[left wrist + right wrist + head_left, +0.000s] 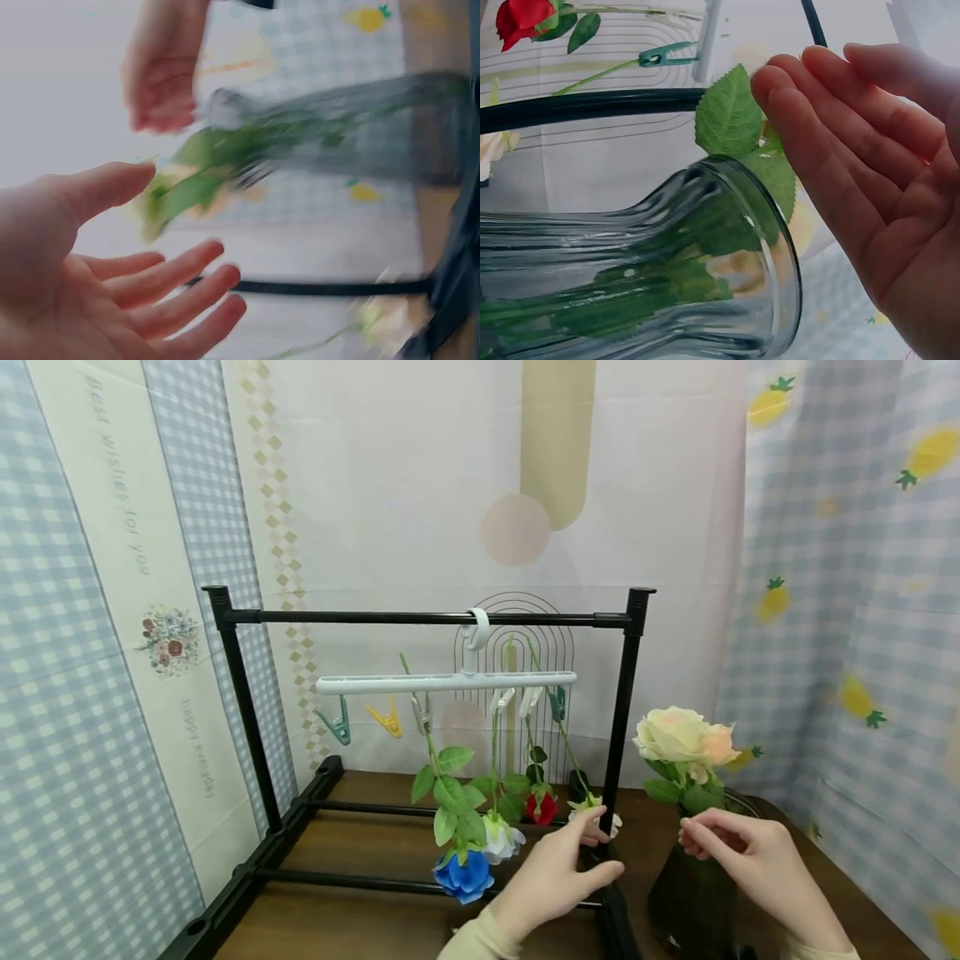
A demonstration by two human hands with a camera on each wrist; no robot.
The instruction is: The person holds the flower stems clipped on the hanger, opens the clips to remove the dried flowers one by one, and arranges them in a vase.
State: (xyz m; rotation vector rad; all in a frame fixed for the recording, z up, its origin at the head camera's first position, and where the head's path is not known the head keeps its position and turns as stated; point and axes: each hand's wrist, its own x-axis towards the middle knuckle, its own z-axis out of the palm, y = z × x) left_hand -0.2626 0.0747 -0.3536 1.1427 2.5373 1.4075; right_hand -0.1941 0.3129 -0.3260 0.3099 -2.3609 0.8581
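A glass vase (630, 255) stands at the right, with green stems inside and a cream and peach flower (671, 735) over its rim. My right hand (753, 852) is beside the vase's mouth, fingers lightly bent around nothing, fingertips close to a leaf (727, 112) in the right wrist view. My left hand (558, 872) is in front of the rack's right post, thumb and fingers spread apart and nothing in them. Behind its fingers a pale flower (600, 820) hangs head down from a dark green clip (557, 703).
A white hanger (442, 682) hooks over the black rack's (360, 617) top bar. Its clips hold a blue rose (463, 877), a white rose (501, 839) and a red rose (542, 808) upside down. A teal clip (337, 722) and a yellow clip (386, 718) hang without flowers.
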